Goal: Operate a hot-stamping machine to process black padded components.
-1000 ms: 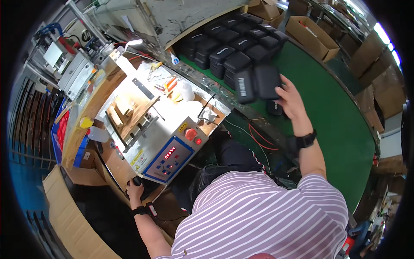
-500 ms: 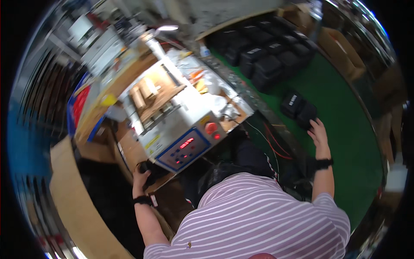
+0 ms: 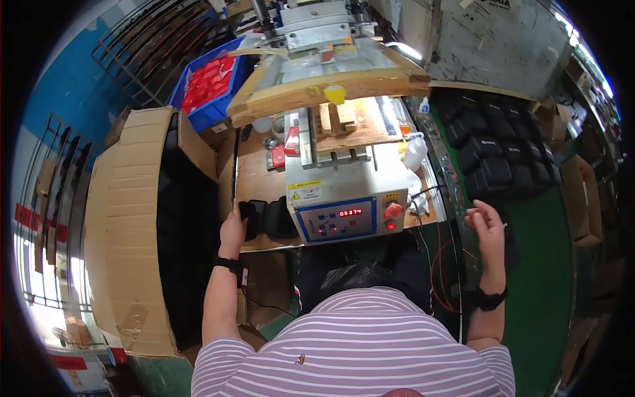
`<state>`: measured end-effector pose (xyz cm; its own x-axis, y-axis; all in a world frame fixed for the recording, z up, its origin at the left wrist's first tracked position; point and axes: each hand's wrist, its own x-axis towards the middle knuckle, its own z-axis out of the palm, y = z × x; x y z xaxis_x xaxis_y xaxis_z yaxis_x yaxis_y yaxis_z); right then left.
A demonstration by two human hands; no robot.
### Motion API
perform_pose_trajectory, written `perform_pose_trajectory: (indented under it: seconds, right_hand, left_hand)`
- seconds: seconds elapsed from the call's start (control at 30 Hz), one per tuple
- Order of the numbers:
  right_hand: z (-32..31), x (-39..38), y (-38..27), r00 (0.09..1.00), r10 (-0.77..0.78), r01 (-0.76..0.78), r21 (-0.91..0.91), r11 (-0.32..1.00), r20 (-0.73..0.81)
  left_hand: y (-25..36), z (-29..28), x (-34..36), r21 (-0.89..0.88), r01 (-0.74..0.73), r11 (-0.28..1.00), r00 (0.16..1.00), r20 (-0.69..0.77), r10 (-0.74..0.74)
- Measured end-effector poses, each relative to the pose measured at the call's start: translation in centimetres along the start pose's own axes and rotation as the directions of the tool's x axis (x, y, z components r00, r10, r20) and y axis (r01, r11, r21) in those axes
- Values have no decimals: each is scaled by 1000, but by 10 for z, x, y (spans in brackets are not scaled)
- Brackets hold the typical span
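My left hand (image 3: 233,231) is closed on the left edge of a black molded case (image 3: 256,218), which lies on the wooden bench left of the machine. The case has two joined rounded halves, and its right half reaches the machine's side. My right hand (image 3: 488,231) hovers over the edge of the green surface, fingers apart and slightly bent, with nothing seen in them. Just beyond it, another black case (image 3: 512,246) is partly hidden by this hand. Between my hands stands the white machine (image 3: 344,180) with a lit control panel (image 3: 337,221).
A wooden-framed screen (image 3: 390,78) hangs above the machine's wooden jig (image 3: 357,139). Rows of black cases (image 3: 489,173) stand on the green surface (image 3: 544,284) at right. A cardboard box (image 3: 129,231) and a blue bin (image 3: 218,109) of red pieces are at left.
My view has turned leftward, so the machine now sits upright in the middle. My right hand has come away from the case on the green surface. My left hand remains at the bench case.
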<state>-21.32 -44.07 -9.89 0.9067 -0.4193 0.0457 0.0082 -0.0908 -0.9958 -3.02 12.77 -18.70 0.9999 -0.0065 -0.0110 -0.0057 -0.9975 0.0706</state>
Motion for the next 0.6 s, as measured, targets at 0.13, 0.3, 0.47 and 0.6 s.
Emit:
perform_pose_trajectory:
  seconds: [0.13,0.3,0.47,0.6]
  right_hand:
    - [59,21,-15,955,29,-34,11,999,297]
    - [131,31,-30,660,273,-374,-9,927,700]
    - [180,38,-72,424,167,-759,249,601,890]
    - [181,56,-90,598,132,-619,351,703,790]
  left_hand:
    - [-4,-35,-12,-122,-16,992,976,-217,-11]
    - [55,-139,-48,-463,-414,784,839,-529,130]
    - [122,-191,-66,-363,-857,367,511,-699,501]
    - [158,-204,-43,-139,-972,188,232,-688,688]
